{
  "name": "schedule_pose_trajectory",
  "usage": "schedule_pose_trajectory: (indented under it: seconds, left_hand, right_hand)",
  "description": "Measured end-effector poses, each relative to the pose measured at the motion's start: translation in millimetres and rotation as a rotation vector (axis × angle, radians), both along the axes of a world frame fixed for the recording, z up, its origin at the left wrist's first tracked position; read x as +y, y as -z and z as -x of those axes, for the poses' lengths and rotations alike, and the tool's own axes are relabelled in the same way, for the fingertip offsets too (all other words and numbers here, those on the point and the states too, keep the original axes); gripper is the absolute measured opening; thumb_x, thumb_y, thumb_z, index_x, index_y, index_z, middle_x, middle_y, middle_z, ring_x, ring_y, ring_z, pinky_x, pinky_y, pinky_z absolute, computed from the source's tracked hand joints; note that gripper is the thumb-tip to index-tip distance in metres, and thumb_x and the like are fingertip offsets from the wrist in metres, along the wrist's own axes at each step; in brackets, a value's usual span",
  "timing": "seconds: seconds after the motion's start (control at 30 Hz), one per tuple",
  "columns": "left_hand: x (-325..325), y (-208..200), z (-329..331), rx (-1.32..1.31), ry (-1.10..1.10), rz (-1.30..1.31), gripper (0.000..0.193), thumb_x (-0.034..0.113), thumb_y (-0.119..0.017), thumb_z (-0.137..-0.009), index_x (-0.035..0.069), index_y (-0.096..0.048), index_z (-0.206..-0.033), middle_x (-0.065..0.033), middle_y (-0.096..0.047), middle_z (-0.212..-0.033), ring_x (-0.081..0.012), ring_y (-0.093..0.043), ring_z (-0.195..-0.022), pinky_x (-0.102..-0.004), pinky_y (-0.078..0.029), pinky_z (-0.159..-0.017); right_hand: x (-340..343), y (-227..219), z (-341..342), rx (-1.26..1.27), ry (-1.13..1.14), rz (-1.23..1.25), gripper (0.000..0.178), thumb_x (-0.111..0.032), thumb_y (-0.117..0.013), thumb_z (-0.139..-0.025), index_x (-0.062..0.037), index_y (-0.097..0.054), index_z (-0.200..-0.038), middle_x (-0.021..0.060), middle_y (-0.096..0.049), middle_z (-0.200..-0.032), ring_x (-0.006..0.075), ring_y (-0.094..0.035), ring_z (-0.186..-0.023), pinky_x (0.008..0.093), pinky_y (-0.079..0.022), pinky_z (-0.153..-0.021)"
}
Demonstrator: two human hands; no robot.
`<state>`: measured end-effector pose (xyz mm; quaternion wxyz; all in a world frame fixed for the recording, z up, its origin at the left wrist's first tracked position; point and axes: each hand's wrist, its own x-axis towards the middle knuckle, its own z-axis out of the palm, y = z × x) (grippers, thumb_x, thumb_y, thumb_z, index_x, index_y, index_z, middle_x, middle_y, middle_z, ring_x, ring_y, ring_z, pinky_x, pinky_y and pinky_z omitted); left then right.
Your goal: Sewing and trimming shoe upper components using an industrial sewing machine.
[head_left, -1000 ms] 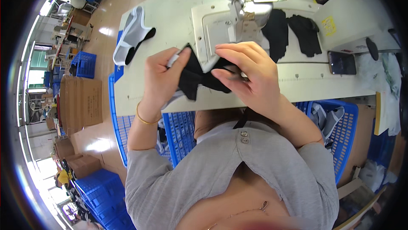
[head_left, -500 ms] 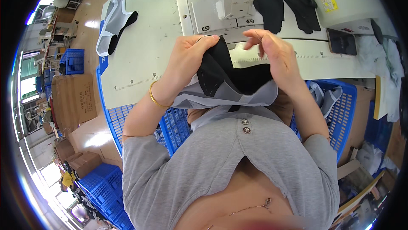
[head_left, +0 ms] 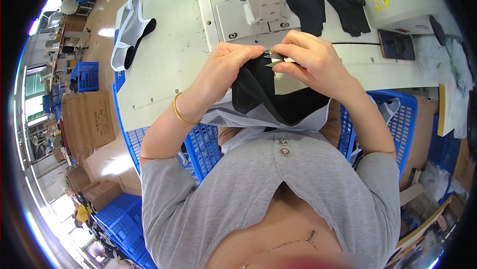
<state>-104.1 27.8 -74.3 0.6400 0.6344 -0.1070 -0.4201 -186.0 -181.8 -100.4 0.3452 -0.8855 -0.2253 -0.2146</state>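
A black and light grey fabric piece [head_left: 247, 90] hangs over the table's front edge and onto my lap. My left hand [head_left: 231, 67] is closed on its upper edge, with thumb and fingers pinched together. Close by, my right hand [head_left: 310, 62] grips small thread snips [head_left: 272, 62]; their pointed metal blades face the fabric edge at my left fingertips. Whether the blades touch the cloth I cannot tell. Just beyond both hands stands the white sewing machine head [head_left: 266, 3].
Another grey and black fabric piece [head_left: 130, 35] lies at the table's left. Black fabric pieces [head_left: 306, 8] and a dark phone [head_left: 396, 45] lie to the right. Blue baskets [head_left: 202, 144] flank my lap under the white table [head_left: 164, 60]. A cardboard box [head_left: 87, 120] stands on the floor at left.
My right hand has moved left to my left fingertips, and snip blades now show in it. The left hand keeps its hold on the fabric. The view has shifted slightly.
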Motion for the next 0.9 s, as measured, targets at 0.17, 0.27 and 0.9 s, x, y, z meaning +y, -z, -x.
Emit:
schedule_pose_trajectory:
  seconds: [0.17,0.27,0.9]
  left_hand:
    - [-1,3,-5,0.017,0.109,0.000,0.029,0.025,-0.060,-0.095,0.000,-0.073,-0.092,0.0004,-0.069,-0.078,-0.0023,-0.058,-0.067,-0.0186,-0.043,-0.057]
    - [-8,-4,2,0.026,0.060,0.030,0.029,0.026,-0.061,-0.095,0.001,-0.073,-0.090,0.0020,-0.068,-0.077,-0.0019,-0.058,-0.066,-0.0184,-0.042,-0.056]
    - [-6,7,-10,-0.050,-0.131,0.019,0.034,0.026,-0.060,-0.096,-0.001,-0.069,-0.078,0.0002,-0.065,-0.070,-0.0031,-0.054,-0.058,-0.0196,-0.040,-0.049]
  right_hand:
    - [-8,4,-4,-0.006,-0.079,0.006,0.034,-0.030,-0.072,-0.082,0.0000,-0.066,-0.096,0.0088,-0.061,-0.082,0.0240,-0.060,-0.069,0.0332,-0.048,-0.059]
    - [-5,4,-4,-0.056,-0.098,-0.034,0.028,-0.028,-0.075,-0.079,-0.0032,-0.066,-0.089,0.0066,-0.056,-0.077,0.0237,-0.059,-0.064,0.0343,-0.049,-0.058]
    - [3,4,18,0.418,-0.088,-0.423,0.015,-0.009,-0.075,-0.078,-0.0011,-0.065,-0.087,0.0048,-0.062,-0.078,0.0136,-0.058,-0.071,0.0267,-0.046,-0.065]
